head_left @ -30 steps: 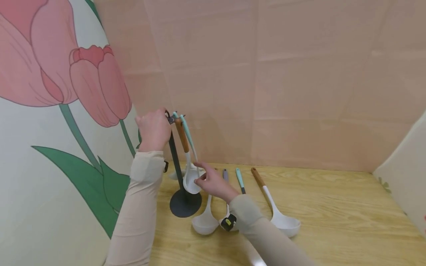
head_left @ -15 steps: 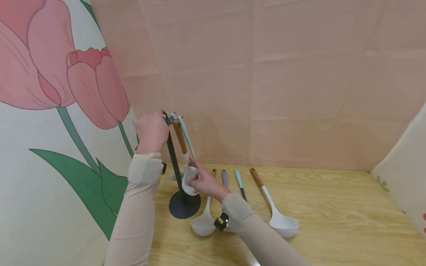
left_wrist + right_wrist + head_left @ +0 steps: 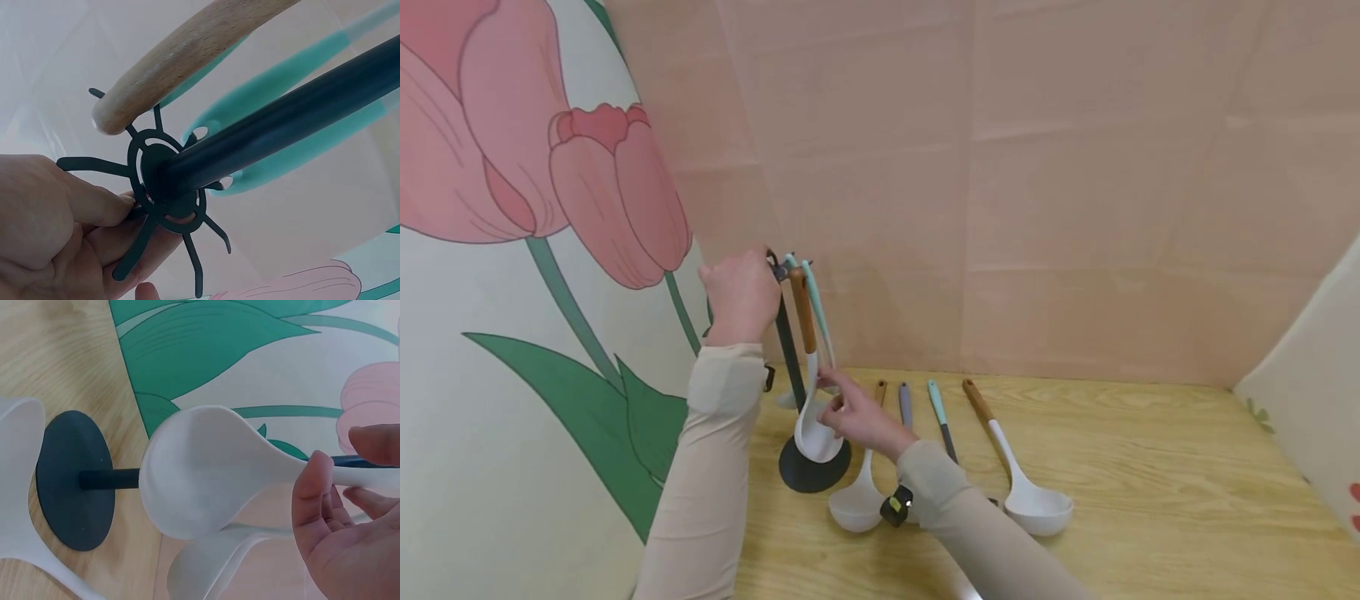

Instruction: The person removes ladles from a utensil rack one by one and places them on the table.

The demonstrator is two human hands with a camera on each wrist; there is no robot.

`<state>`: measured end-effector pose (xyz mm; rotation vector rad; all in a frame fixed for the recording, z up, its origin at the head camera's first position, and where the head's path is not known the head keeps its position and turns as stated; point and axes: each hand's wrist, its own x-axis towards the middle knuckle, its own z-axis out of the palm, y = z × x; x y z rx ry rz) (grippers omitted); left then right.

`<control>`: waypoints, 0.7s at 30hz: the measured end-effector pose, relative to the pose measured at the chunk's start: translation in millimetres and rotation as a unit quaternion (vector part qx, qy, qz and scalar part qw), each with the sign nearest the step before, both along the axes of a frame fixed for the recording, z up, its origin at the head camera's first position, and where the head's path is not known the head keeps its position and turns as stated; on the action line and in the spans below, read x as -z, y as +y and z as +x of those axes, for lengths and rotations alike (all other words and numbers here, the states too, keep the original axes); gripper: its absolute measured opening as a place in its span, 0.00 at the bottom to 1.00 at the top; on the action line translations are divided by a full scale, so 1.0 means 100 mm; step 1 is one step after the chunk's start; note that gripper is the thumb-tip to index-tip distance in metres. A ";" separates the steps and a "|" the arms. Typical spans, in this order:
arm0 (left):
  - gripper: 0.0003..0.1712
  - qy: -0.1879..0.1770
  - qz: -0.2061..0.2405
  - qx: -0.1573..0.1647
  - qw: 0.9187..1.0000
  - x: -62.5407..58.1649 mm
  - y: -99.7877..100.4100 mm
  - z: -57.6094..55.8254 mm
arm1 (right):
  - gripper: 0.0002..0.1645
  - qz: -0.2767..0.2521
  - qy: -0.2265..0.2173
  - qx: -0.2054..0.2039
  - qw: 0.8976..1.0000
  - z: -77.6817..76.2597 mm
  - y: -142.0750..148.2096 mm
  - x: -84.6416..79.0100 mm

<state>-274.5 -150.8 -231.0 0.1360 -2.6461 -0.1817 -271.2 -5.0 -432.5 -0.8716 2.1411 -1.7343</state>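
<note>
With the left hand (image 3: 741,296), at left, pinches the top of the black stand (image 3: 787,342). Just right, at the neck of the brown-handled ladle (image 3: 818,440) hung there, places the right hand (image 3: 863,418); cannot tell whether gripping. Farther right, has more ladles (image 3: 1041,507) lying on the table (image 3: 1165,458).

Lit softly and evenly across the head view, from outside the frame, bright enough to bring out the grain of the tabletop (image 3: 1165,475). Marked by 1 small white glare at the bottom edge, beside the right sleeve (image 3: 992,533), and only faintly shadowed nearby. Seemingly stretched toward the left edge, over the tulip mural (image 3: 643,208). Dimmer and greyer in the left wrist view, dull on the left hand (image 3: 53,219), yet sharp enough to show texture on the wooden handle (image 3: 187,62). Brighter but muted in the right wrist view, shading gently to grey inside the ladle (image 3: 194,469).
</note>
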 end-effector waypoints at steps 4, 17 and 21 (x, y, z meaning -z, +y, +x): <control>0.16 0.001 -0.005 -0.003 1.000 -0.01 0.00 0.01 | 0.38 0.003 -0.003 -0.002 1.000 0.04 -0.03 -0.02; 0.16 -0.004 -0.008 -0.005 1.000 -0.01 0.01 0.02 | 0.23 0.001 0.006 0.048 0.999 0.09 -0.07 0.05; 0.16 -0.010 -0.008 -0.005 1.000 -0.01 0.01 0.01 | 0.18 0.011 0.032 0.073 0.997 0.09 -0.07 0.05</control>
